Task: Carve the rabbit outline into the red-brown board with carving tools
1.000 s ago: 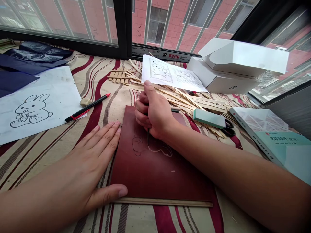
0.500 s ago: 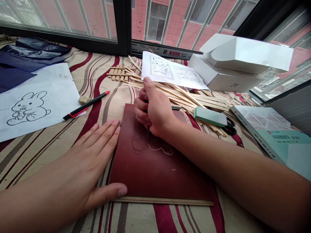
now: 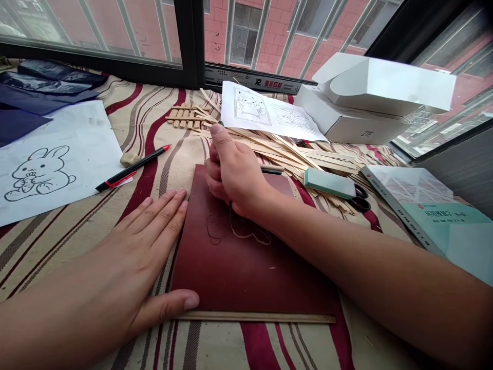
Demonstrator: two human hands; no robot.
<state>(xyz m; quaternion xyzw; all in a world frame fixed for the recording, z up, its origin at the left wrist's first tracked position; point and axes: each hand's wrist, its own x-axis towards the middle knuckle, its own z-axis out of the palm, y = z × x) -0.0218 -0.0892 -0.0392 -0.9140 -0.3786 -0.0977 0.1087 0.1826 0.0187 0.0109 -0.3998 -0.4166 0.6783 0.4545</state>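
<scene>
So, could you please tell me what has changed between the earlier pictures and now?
The right hand, gripping the thin tool, has tipped slightly left over the red-brown board; what looks like the tool's dark end now shows above it. Nothing was visibly taken or released. The left hand stays spread at the board's left edge.

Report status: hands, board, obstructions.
Right hand gripping thin tool at pale outline. Left hand flat, thumb over board corner. Right forearm hides part of board.
</scene>
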